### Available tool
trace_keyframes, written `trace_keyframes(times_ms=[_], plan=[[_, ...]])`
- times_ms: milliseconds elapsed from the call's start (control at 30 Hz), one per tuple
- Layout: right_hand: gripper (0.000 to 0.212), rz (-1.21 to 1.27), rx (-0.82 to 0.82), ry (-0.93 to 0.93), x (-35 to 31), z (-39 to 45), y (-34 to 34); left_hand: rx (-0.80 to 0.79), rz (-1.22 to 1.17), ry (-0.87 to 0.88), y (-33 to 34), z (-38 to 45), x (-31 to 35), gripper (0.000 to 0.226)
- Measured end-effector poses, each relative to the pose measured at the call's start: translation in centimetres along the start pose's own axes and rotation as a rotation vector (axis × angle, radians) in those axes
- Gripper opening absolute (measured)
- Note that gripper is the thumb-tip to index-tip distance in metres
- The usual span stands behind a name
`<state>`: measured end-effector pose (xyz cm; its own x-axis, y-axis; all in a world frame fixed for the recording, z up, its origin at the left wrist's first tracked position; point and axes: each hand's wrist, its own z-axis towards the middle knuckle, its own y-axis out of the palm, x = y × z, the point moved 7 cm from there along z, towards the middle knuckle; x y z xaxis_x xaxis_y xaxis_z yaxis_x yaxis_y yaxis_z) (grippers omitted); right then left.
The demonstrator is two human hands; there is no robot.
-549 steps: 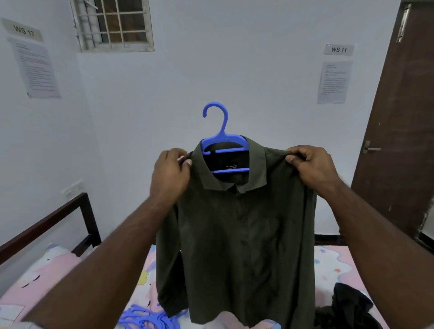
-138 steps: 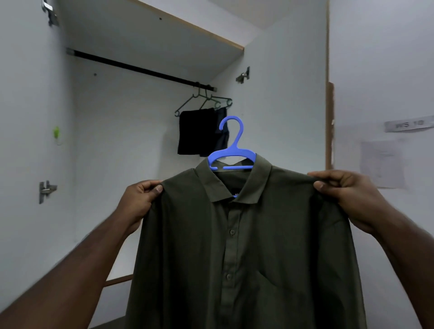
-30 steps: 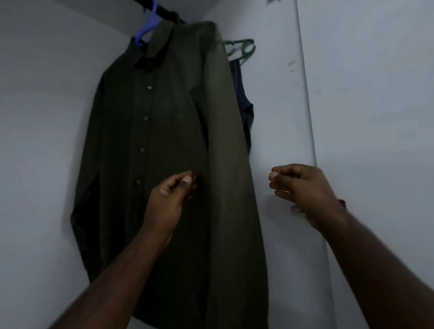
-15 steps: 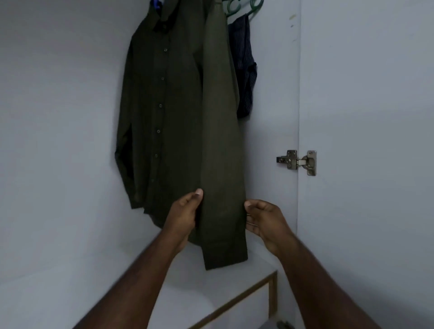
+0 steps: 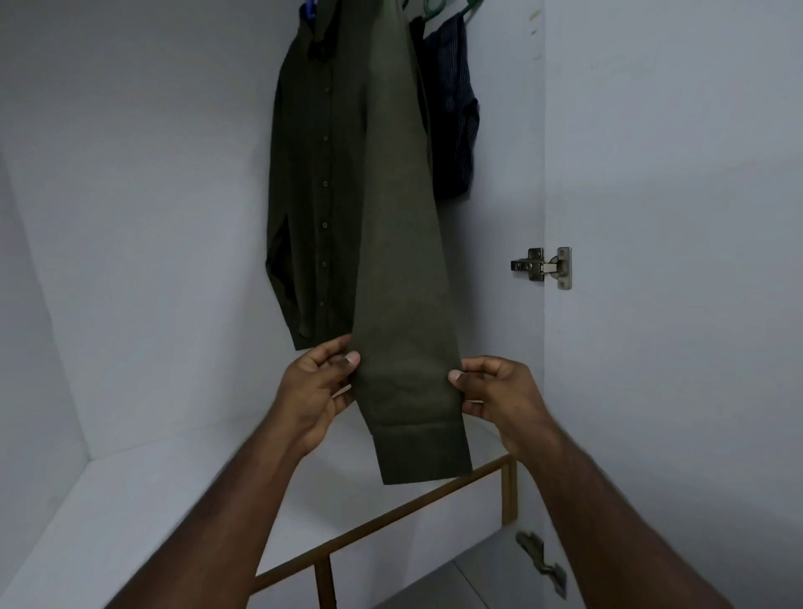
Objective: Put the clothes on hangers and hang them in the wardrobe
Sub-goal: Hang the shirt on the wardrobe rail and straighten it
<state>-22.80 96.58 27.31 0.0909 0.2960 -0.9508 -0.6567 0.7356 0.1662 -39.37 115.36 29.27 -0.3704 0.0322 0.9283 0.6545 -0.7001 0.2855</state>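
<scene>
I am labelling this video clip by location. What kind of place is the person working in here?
Most likely the inside of a built-in wardrobe. An olive green shirt hangs from above beside a dark garment on a green hanger, and a metal door hinge sits on the white side panel.

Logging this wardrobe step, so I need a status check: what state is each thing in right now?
Green shirt: hanging, buttoned.
Sleeve: pulled forward, held at both edges.
Left hand: pinching the sleeve.
Right hand: pinching the sleeve.
Dark garment: hanging behind the shirt.
Wardrobe door: open.
</scene>
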Motion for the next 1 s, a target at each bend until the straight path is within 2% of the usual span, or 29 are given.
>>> trace_keyframes(times_ms=[67, 167, 233, 300, 400, 500, 600, 667, 767, 1000], plan=[[0.016, -0.012, 0.001, -0.014, -0.1, -0.9, 0.4, 0.039, 0.061, 0.021, -0.6, -0.4, 0.2, 0.039], [0.016, -0.05, 0.021, -0.067, -0.1, -2.4, 1.4, 0.165, 0.36, 0.156, -1.5, -0.8, 1.1, 0.037], [0.016, -0.097, 0.022, -0.115, -0.2, -3.3, 2.7, 0.202, 0.485, 0.237, -1.4, -1.5, 1.7, 0.027], [0.014, -0.146, -0.009, -0.168, -0.3, -4.3, 4.7, 0.107, 0.48, 0.243, -0.4, -2.5, 1.8, 0.019], [0.013, -0.285, -0.043, -0.286, -0.6, -5.3, 7.8, -0.058, 0.471, 0.223, 1.1, -3.9, 1.6, 0.032], [0.016, -0.352, -0.13, -0.326, -0.6, -5.9, 10.4, -0.092, 0.486, 0.202, 1.0, -4.4, 1.7, 0.038], [0.019, -0.273, -0.194, -0.285, 0.2, -5.8, 11.3, -0.013, 0.515, 0.209, -0.6, -4.2, 2.1, 0.02], [0.018, -0.162, -0.104, -0.219, 0.8, -4.9, 10.1, 0.039, 0.501, 0.196, -1.9, -3.9, 2.2, 0.015], [0.013, -0.049, 0.038, -0.128, 1.9, -2.9, 7.7, 0.046, 0.399, 0.123, -3.7, -3.7, 2.1, 0.017], [0.021, -0.016, -0.009, 0.054, 5.5, -1.0, 9.1, -0.003, 0.168, -0.006, -6.0, -3.1, 1.6, 0.026]])
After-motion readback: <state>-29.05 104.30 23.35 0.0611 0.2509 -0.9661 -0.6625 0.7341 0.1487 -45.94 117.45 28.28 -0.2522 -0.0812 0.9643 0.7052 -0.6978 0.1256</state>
